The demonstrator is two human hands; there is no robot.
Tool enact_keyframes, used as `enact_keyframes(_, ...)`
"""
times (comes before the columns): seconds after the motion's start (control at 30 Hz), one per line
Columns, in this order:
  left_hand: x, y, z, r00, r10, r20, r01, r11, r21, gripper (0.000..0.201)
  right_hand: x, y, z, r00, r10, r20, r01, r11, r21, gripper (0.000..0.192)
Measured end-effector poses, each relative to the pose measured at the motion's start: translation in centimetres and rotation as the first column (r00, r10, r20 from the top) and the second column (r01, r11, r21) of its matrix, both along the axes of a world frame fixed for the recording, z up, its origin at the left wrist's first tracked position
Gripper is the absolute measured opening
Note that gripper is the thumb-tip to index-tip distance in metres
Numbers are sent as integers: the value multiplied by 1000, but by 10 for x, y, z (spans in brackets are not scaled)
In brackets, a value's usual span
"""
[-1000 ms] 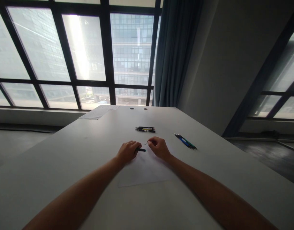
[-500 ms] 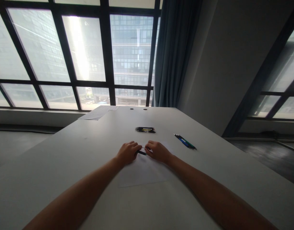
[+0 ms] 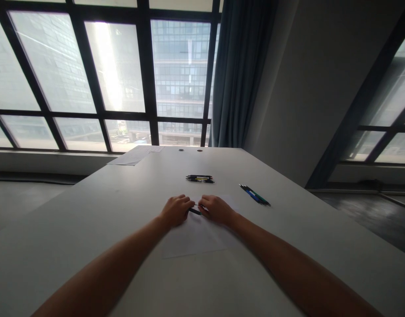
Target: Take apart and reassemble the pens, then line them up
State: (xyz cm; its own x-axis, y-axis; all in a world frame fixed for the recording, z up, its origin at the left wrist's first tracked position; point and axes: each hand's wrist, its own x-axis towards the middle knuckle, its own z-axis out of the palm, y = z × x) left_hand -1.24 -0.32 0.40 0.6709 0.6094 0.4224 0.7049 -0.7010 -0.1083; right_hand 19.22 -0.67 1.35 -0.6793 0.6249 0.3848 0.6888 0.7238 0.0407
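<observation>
Head view: left hand (image 3: pixel 176 210) curled on dark pen (image 3: pixel 195 211), low over white paper (image 3: pixel 195 242); thin rod (image 3: pixel 196 204) between both hands' fingertips. Right hand (image 3: pixel 217 208) fingers bunched, exact grip can't tell.

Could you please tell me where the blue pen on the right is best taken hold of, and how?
I'd likely pinch the blue pen mid-barrel, coming from above and its near left: it lies slim and flat, with the green pen close along its far side.
</observation>
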Motion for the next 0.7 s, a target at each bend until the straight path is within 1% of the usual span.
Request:
enact_keyframes(0.27, 1, -2, 6, 995, -2, -99, 5, 999, 33, 23, -3, -1, 2, 994, -21, 111, 17, 999, 32, 17)
enact_keyframes(0.43, 2, -3, 7, 992, 3, -128, 4, 998, 56, 21, -3, -1, 2, 991, -15, 130, 11, 999, 34, 17)
enact_keyframes(0.7, 4, -4, 9, 983, -22, -185, 34, 997, 67, 19, -6, -3, 7, 985, 9, 172, -11, 1000, 11, 18)
